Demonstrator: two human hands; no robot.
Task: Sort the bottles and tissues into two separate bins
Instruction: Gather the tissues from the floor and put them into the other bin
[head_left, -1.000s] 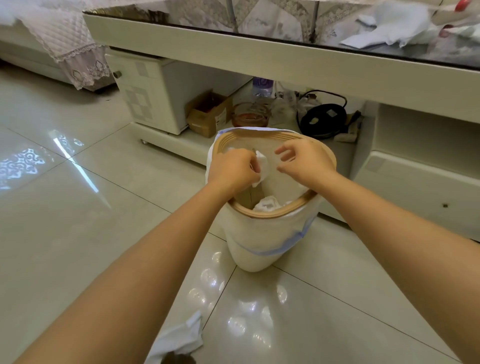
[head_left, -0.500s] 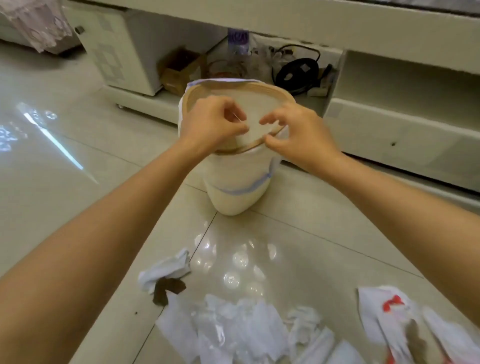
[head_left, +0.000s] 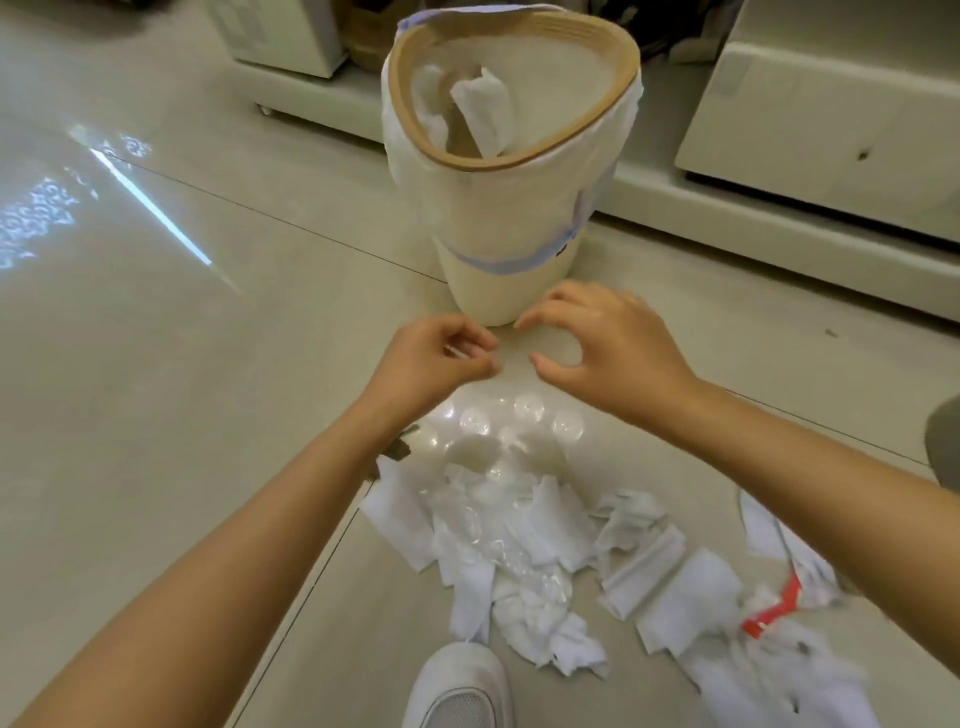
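A cream bin (head_left: 498, 228) with a tan rim and a white liner stands on the tiled floor (head_left: 156, 364) at 12 o'clock, and white tissues (head_left: 480, 117) lie inside it, one crumpled piece leaning against the inner wall. Both hands hover low in front of the bin's base, near each other but apart. The left hand (head_left: 431, 364), at about 11 o'clock of the frame's centre, has its fingers curled in with thumb and fingertips close together, holding nothing that shows. The right hand (head_left: 602, 345), just to its 3 o'clock, is loosely curved, thumb and forefinger forming an open C, empty. Below the hands, from 6 to 4 o'clock, a heap of torn white tissues (head_left: 519, 545) is scattered on the floor, with a red scrap (head_left: 769, 613) among those at 4 o'clock. A white shoe (head_left: 457, 686) shows at 6 o'clock, touching the heap's near edge.
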